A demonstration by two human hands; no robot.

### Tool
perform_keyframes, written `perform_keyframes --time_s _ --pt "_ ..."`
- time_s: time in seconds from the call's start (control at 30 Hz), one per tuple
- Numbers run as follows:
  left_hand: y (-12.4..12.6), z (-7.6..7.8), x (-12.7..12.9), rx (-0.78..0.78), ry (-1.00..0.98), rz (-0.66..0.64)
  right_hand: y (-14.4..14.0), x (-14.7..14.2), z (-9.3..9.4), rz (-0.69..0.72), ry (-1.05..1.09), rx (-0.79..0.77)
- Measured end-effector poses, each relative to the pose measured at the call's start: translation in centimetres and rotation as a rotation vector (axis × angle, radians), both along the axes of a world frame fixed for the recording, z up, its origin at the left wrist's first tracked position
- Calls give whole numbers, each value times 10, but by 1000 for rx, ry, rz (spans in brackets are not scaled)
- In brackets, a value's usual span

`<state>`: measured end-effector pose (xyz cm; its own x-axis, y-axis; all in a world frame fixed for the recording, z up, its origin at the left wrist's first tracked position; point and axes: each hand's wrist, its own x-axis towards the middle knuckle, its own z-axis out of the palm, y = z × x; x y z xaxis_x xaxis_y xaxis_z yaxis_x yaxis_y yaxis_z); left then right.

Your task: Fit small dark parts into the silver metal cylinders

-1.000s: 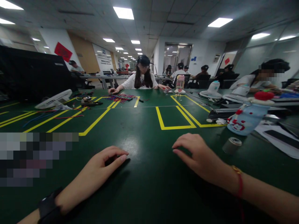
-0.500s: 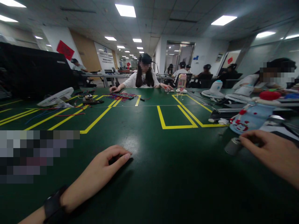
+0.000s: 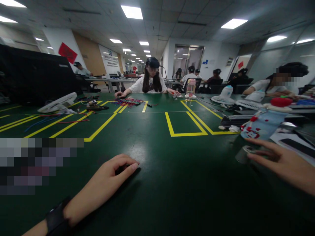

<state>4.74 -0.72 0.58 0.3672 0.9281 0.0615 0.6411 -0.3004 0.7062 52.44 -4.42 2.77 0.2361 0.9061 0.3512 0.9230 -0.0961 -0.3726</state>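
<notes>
near edge of the green surface: left hand lies palm-down, fingers curled loosely over something small and dark under the fingertips; what it is cannot be told, and whether the hand pinches it or merely covers it cannot be told either. black band on that wrist. the flat, low pose looks like a hold-down, the weight pinning the piece to the surface.

toward the right edge: right hand reaches out, fingers spread and extended, fingertips touching a small grey roll that lies on its side with the open end facing up and right. hand not closed on it; thumb and forefinger bracket the roll's far side, a pose suited to steadying something that would roll.

just beyond the roll: a pale blue bottle with red print and a red cap, tilted or lying, beside white papers.

middle of the surface: yellow tape outlines marking bays.

far-left part: a white fan lying flat, loose red and blue wires.

far edge: a bundle of coloured wires in front of a seated person, both hands on the surface; a pink bottle upright beside.
</notes>
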Motion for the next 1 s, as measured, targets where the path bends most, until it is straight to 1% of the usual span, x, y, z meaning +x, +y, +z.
perform_keyframes --time_s 0.07,0.1,0.13,0.17,0.23,0.33,0.4,0.47,0.53,0.6,0.67,0.7,0.73,0.8,0.87,0.93,1.0 --pt "0 -1 1 2 -5 -5 0 -4 -5 15 51 -164" --pt "0 -1 2 4 -6 -9 1 -10 -7 27 44 -178" --pt "0 -1 3 8 -6 -9 3 -20 -8 55 15 -132" --pt "-1 -1 4 14 -5 -7 5 -33 -7 120 -12 -73" --pt "-1 -1 5 19 2 -2 8 -70 -4 326 -22 -8" --pt "-1 -2 6 26 14 4 12 -133 2 636 54 -43" --pt "1 -3 4 35 21 10 13 -168 2 765 125 -77" --pt "2 -5 2 46 30 19 14 -191 -3 835 187 -93" --pt "4 -5 3 50 39 36 14 -201 -11 842 245 -97" --pt "4 -4 9 48 45 69 15 -202 -21 797 320 -99" --pt "3 1 24 73 29 79 16 -201 -29 746 399 -121" --pt "2 4 34 103 10 67 17 -200 -32 734 433 -136" --pt "0 8 44 147 -26 23 18 -199 -34 733 459 -151" --pt "-2 16 66 192 -79 -67 19 -199 -35 745 489 -160" --pt "-3 24 83 221 -97 -111 20 -200 -34 760 500 -158" --pt "-1 30 91 233 -106 -116 20 -201 -32 775 505 -154" --pt "1 33 91 236 -131 -92 19 -201 -30 791 502 -150"
